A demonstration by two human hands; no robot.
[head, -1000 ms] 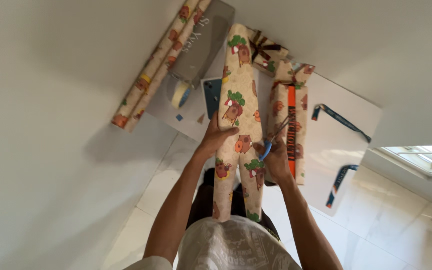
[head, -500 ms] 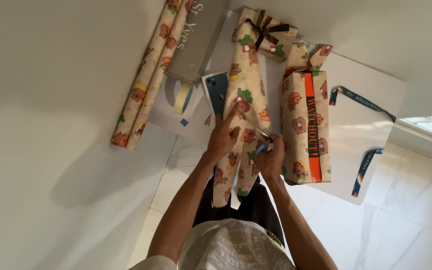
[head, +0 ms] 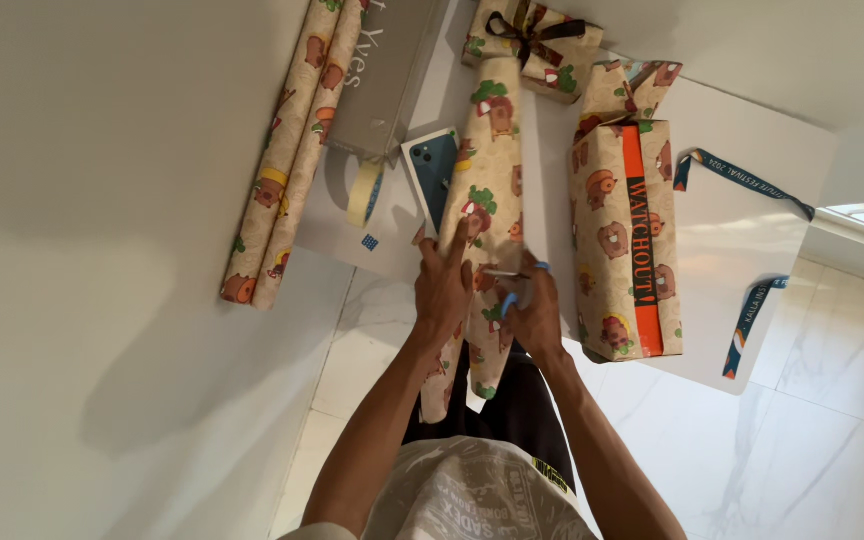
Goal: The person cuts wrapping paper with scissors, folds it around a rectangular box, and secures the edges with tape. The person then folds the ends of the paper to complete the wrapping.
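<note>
Two paper rolls (head: 287, 150), three wrapped gifts (head: 627, 235), one scissors (head: 514, 287).
</note>
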